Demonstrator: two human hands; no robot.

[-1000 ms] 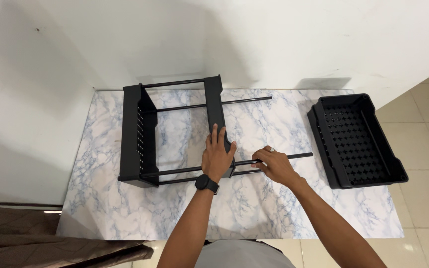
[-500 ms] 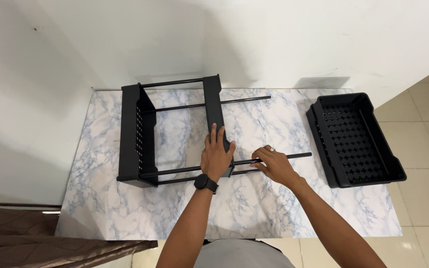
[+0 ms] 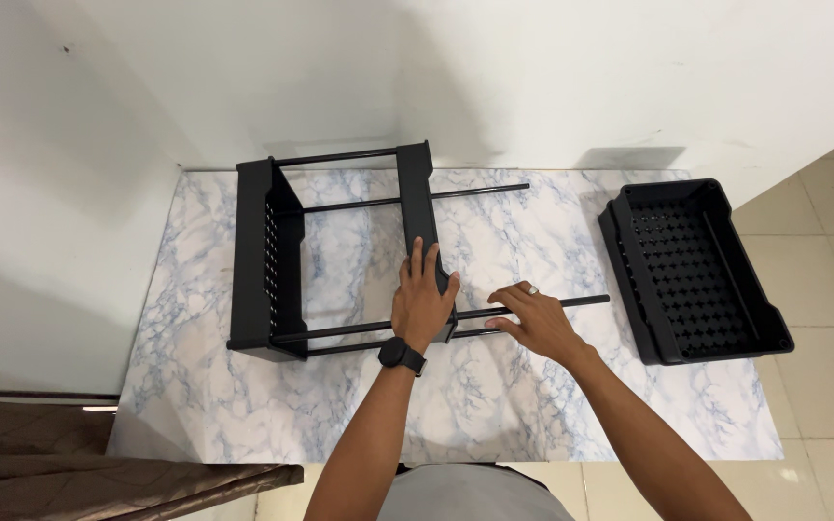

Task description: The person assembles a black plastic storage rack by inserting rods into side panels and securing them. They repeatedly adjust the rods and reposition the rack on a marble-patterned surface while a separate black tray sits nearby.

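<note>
Marble-patterned laminate, white with blue veining, covers the table (image 3: 243, 405) I am looking down on, which stands against a white wall. On its left half lies a partly assembled black rack frame (image 3: 340, 251): a tall perforated end panel (image 3: 267, 260) stands near the left edge, and a narrower middle panel (image 3: 419, 212) stands toward the table's centre, the two joined by thin black rods running left to right. My left hand (image 3: 424, 307), with a dark watch at the wrist, rests palm-down on the near end of the middle panel, fingers together and stretched flat along its top, pressing rather than clamping. My right hand (image 3: 533, 323) lies just beside it to the right, fingers slightly apart and laid over the front rod (image 3: 571, 303), which runs out from the middle panel toward the right edge; I cannot tell whether the fingers curl under the rod or only sit upon it. A pale ring shows on one finger of that hand. A second long rod (image 3: 480, 192) projects rightward from the far end of the middle panel. Well apart from the frame, at the right edge, sits a black perforated tray (image 3: 692, 270), open side up, slightly skewed to the table's edge. Brown fabric (image 3: 98, 463) shows below the near left corner, and tiled floor (image 3: 822, 289) beyond the right edge.
</note>
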